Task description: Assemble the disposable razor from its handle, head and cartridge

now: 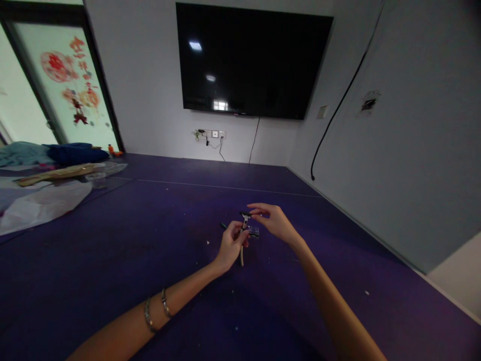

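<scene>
What looks like a razor (245, 219), with a dark crosswise head, a pale neck and a cream handle, is held upright in front of me. My left hand (230, 245) is closed around its middle, and the handle's lower end sticks out below the fingers. At the head's right end, the thumb and fingertips of my right hand (276, 220) pinch its edge, while one finger stretches out above. A small clear plastic case (254, 231) with a dark base lies just behind the left fingers. Partly hidden by the left hand, a thin dark green piece (223, 225) shows on its left.
The purple floor-like surface (150, 235) runs to the wall, with small white scraps on it. Plastic sheeting (48, 205) and blue cloth (77, 153) lie at left. A black cable (334, 113) hangs along the right wall. A television (253, 60) is mounted ahead.
</scene>
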Available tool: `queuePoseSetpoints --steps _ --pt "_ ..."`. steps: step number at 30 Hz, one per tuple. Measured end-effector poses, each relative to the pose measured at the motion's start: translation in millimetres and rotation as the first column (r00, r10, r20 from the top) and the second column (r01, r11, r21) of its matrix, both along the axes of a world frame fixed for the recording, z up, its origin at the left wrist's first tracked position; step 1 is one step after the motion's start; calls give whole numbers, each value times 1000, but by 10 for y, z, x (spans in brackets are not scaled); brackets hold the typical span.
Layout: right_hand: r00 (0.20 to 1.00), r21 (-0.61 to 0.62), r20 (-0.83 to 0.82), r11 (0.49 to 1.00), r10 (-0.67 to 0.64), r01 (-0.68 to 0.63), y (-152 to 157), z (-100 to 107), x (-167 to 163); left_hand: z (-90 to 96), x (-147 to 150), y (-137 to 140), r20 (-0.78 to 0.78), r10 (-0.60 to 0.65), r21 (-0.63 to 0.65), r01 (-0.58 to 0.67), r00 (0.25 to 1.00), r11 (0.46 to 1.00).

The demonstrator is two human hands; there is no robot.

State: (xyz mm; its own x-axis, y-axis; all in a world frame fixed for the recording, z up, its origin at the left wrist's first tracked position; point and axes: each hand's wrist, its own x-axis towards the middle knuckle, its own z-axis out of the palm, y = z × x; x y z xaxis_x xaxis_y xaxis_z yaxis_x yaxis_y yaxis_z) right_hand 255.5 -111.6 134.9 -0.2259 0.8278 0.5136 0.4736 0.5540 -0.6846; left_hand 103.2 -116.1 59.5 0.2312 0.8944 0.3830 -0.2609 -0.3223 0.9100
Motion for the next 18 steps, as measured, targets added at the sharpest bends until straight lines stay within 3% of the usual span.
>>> queuePoseSetpoints --steps 18 --pt "1000 25 22 1000 -4 4 -40 13 -3 -18 29 6 12 -30 -53 31 999 998"
